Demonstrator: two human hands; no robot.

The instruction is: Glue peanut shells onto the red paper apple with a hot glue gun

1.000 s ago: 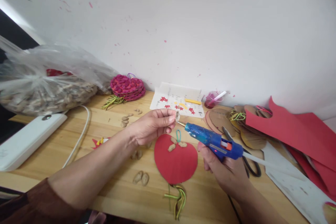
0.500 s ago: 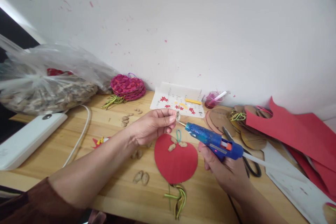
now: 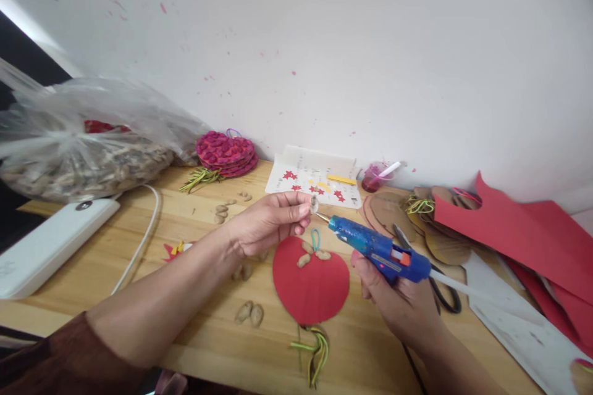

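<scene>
Between the thumb and fingers of my left hand (image 3: 278, 219) is a peanut shell (image 3: 314, 204), its pale hollow side partly showing. My right hand (image 3: 393, 296) grips a blue hot glue gun (image 3: 370, 244) with a glue stick (image 3: 456, 284) in its rear. The metal nozzle points at the shell, at or very near its lower edge. Below the hands lies a red paper heart (image 3: 310, 290) with several peanut shells (image 3: 304, 259) near its top, a teal loop (image 3: 315, 239) above and a yellow-green tassel (image 3: 317, 355) below.
Loose shells (image 3: 249, 313) lie left of the heart. A plastic bag of shells (image 3: 92, 148), a white power bank (image 3: 55, 247) and pink decorated pieces (image 3: 227, 154) stand left. Scissors (image 3: 447, 296), red paper (image 3: 514, 228), cardboard shapes (image 3: 389, 213) and a paint cup (image 3: 376, 178) are right.
The glue gun has shifted very slightly right and down relative to the shell. The left hand keeps its pinch, and the things on the table stay where they were.
</scene>
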